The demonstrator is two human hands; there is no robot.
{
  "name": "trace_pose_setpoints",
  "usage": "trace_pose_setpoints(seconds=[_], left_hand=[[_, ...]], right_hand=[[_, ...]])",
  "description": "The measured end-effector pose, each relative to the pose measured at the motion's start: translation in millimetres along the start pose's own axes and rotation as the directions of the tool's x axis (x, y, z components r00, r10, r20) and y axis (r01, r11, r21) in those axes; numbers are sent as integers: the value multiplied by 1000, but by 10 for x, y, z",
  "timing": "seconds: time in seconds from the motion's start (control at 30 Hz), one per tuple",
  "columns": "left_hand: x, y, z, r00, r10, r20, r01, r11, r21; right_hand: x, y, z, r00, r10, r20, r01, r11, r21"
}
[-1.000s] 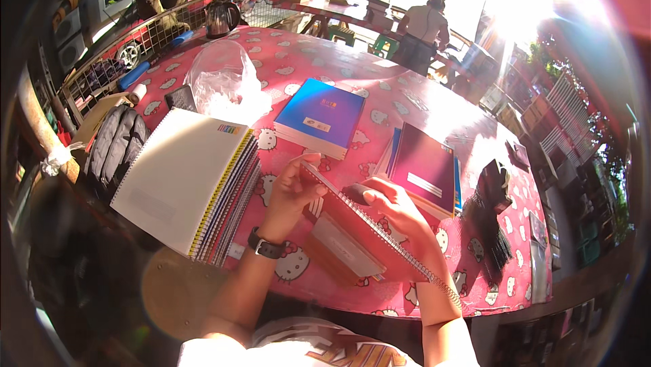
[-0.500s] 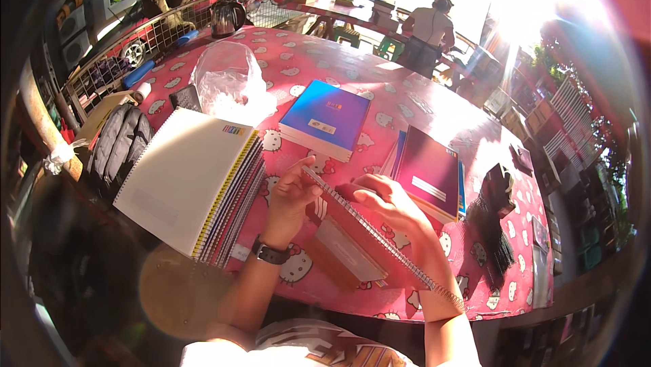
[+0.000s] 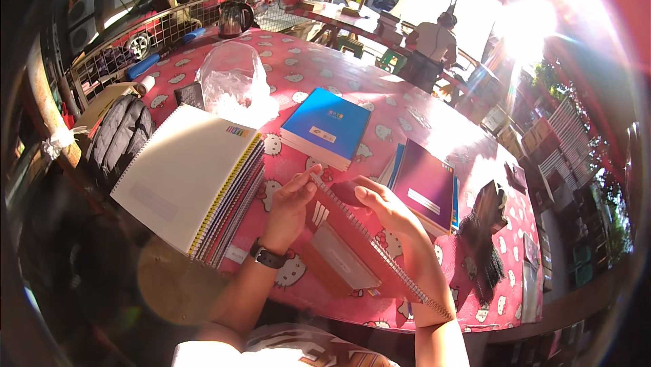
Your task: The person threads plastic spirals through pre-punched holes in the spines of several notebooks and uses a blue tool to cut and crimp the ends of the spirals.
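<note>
A red spiral notebook (image 3: 331, 235) is held slanted above the table, its wire coil (image 3: 369, 235) running from upper left to lower right. The coil's near end sticks out loose past the edge, in front of my right wrist. My left hand (image 3: 291, 199), with a dark watch on the wrist, is closed on the notebook's far upper end, thumb and fingers pinching it. My right hand (image 3: 383, 203) lies along the coil's far side, fingers stretched toward my left hand and thumb apart; the fingertips are shaded. Beneath the notebook shows a pale label-like panel (image 3: 347, 258).
A stack of spiral notebooks (image 3: 183, 180) stands at left, beside a black bag (image 3: 122, 133). Blue books (image 3: 327, 123) lie ahead; purple ones (image 3: 424, 180) are at right, near a black bristly object (image 3: 485, 248). Behind are a clear plastic bag (image 3: 234, 86), a kettle (image 3: 234, 20) and a person (image 3: 434, 45).
The notebook has tilted so more of its red face shows. My left fingers have closed more tightly on its end, and my right hand has shifted slightly. The view has also shifted a little.
</note>
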State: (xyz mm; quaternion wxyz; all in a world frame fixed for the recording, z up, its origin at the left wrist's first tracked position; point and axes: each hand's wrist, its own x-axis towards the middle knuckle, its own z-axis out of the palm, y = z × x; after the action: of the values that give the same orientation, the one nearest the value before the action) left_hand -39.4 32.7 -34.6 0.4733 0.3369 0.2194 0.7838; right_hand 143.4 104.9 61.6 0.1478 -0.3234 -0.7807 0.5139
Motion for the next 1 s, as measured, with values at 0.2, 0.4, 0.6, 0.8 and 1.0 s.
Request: trace_pose_setpoints(seconds=[0.2,0.4,0.6,0.8,1.0], left_hand=[[-9,-14,-42,1000,8,6,-8,1000,6],[-21,-30,-63,1000,21,-15,-20,999,47],[-67,-110,-223,997,-62,40,55,986,159],[-216,-221,-414,965,-236,112,137,821,554],[-670,-401,-32,997,-79,-6,72,869,490]], right_hand=[[24,-59,2,987,-155,51,151,985,78],[122,5,81,983,-183,6,170,923,344],[-155,298,-40,977,-79,-199,71,996,-47],[-1502,1279,-305,581,-35,-813,-399,859,-321],[-2462,2091,-98,393,184,-901,-803,546,-239]])
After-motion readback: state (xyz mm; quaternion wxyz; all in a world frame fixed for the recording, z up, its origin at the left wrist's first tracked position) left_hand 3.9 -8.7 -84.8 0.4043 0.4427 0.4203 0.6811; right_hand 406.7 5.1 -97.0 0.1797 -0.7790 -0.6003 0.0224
